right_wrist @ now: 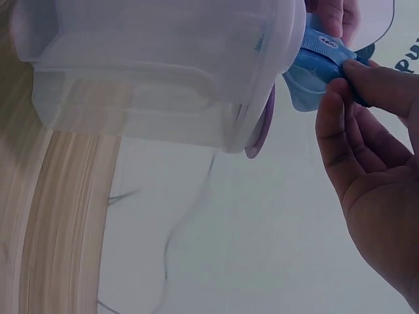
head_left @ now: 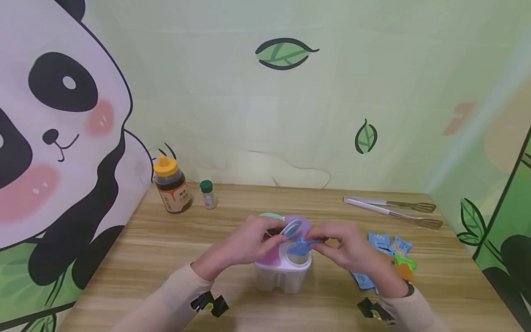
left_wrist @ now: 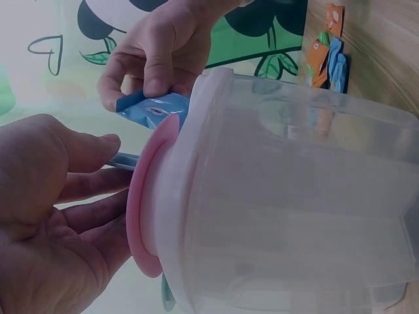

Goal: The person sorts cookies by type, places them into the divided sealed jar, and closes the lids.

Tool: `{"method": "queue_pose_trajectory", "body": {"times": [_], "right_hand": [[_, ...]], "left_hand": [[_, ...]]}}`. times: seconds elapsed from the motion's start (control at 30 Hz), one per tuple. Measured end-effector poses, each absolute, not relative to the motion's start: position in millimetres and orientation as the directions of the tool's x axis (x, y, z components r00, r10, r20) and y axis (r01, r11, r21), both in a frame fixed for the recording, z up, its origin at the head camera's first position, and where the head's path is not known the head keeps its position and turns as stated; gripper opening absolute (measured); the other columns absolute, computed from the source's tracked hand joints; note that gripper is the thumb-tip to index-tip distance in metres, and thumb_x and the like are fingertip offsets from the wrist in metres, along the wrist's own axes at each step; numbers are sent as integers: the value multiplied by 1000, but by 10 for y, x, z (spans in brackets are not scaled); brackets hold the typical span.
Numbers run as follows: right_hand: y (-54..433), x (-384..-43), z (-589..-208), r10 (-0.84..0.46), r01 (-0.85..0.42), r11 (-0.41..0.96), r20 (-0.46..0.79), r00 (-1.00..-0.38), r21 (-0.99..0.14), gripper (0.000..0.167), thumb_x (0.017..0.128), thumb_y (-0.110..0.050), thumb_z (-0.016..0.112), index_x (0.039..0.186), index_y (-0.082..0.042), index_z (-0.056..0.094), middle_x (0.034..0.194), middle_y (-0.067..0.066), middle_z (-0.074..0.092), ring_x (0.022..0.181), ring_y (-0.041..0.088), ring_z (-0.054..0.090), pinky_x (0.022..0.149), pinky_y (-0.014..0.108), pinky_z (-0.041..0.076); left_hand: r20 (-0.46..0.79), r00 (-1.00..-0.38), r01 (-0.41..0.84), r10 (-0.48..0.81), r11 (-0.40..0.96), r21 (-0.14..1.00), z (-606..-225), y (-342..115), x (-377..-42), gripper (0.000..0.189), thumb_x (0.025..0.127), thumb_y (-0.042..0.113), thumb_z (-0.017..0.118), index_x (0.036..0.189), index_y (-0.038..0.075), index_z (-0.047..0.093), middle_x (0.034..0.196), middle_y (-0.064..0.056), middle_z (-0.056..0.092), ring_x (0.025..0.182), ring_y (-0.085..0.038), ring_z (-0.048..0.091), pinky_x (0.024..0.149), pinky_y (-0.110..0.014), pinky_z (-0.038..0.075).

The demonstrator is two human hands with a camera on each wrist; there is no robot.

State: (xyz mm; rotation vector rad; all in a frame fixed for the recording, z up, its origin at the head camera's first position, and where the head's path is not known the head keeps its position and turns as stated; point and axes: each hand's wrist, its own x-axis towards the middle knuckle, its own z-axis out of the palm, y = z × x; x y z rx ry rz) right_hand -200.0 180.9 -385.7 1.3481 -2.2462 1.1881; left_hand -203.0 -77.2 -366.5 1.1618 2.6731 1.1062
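Note:
A storage box [head_left: 277, 278] of whitish translucent plastic stands on the table, topped with round lids in pink, purple and green. My left hand [head_left: 250, 240] pinches a raised pale blue lid [head_left: 292, 227] between thumb and fingers. Beneath that lid is a round opening in the box top. My right hand [head_left: 346, 242] pinches one end of a blue packet [head_left: 299, 247], whose other end hangs over this opening. In the right wrist view the packet [right_wrist: 319, 47] lies close against the box's rim. The left wrist view shows the pink lid [left_wrist: 141, 209] beside my left fingers.
Several blue, orange and green packets [head_left: 379, 240] lie in a heap right of the box, partly behind my right forearm. White-handled tongs [head_left: 390, 212] lie at the back right. A yellow-capped jar [head_left: 176, 196] and a small green-capped bottle [head_left: 209, 198] stand at the back left.

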Motion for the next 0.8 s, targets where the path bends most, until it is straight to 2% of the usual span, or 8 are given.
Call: {"method": "queue_pose_trajectory", "body": {"times": [0.07, 0.3, 0.6, 0.8], "right_hand": [[1797, -1997, -3885, -623, -828, 243, 573, -533, -506, 27, 79, 4, 76, 100, -14, 74, 97, 0, 74, 87, 12, 70, 73, 20, 57], [1740, -2020, -3999, -665, -885, 243, 596, -450, -398, 30, 78, 4, 77, 101, -15, 74, 100, 3, 73, 88, 17, 70, 73, 17, 55], [1722, -2026, -4049, -659, -891, 253, 607, -445, -378, 29, 76, 5, 76, 98, -14, 75, 99, 4, 71, 84, 15, 67, 65, 14, 54], [1720, -2023, -4016, -725, -904, 283, 546, -420, -320, 24, 80, 5, 69, 93, -14, 75, 97, 0, 66, 82, 9, 60, 68, 12, 51]], "left_hand": [[248, -721, 632, 648, 467, 618, -3674, -773, -2026, 23, 95, 16, 63, 114, 3, 68, 103, -6, 73, 90, -10, 69, 76, -15, 54], [252, -714, 639, 654, 461, 615, -3677, -767, -2030, 23, 95, 17, 63, 114, 3, 67, 102, -6, 73, 90, -11, 69, 76, -15, 54], [228, -727, 617, 648, 470, 631, -3664, -770, -2029, 24, 96, 17, 62, 115, 3, 67, 102, -6, 73, 91, -10, 68, 77, -16, 55], [227, -733, 615, 641, 483, 624, -3679, -768, -2026, 25, 96, 17, 63, 116, 4, 67, 101, -4, 73, 90, -9, 68, 76, -16, 55]]}}
